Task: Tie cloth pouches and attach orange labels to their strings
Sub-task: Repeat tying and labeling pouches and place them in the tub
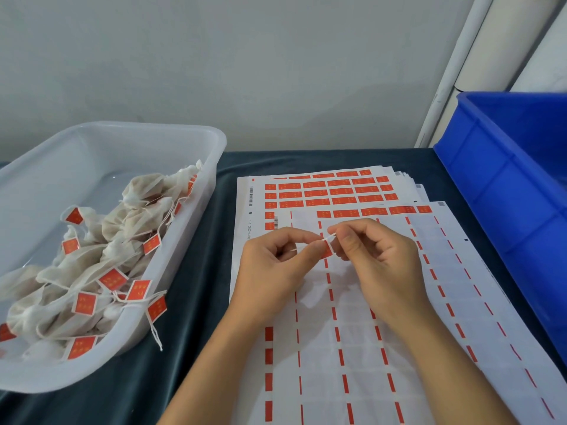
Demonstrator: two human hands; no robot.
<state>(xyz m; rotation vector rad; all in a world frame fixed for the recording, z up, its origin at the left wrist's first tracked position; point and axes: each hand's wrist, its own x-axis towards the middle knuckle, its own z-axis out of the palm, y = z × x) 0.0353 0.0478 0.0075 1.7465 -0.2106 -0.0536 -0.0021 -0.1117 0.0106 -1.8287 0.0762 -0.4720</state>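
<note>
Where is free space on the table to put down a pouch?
Free: the dark cloth strip between the clear tub and the label sheets, widening toward the near edge. Crowded: the sheets under both hands, and the tub's pouches.

A plain pale grey wall (245, 62) fills the upper half of the frame, evenly lit, with a soft shadow along its foot. In the upper right corner, white pipes or rolls (460, 65) lean steeply against it. Across the lower half runs a table covered in a dark teal, velvety cloth (190, 317), which meets the wall at mid-frame.
</note>
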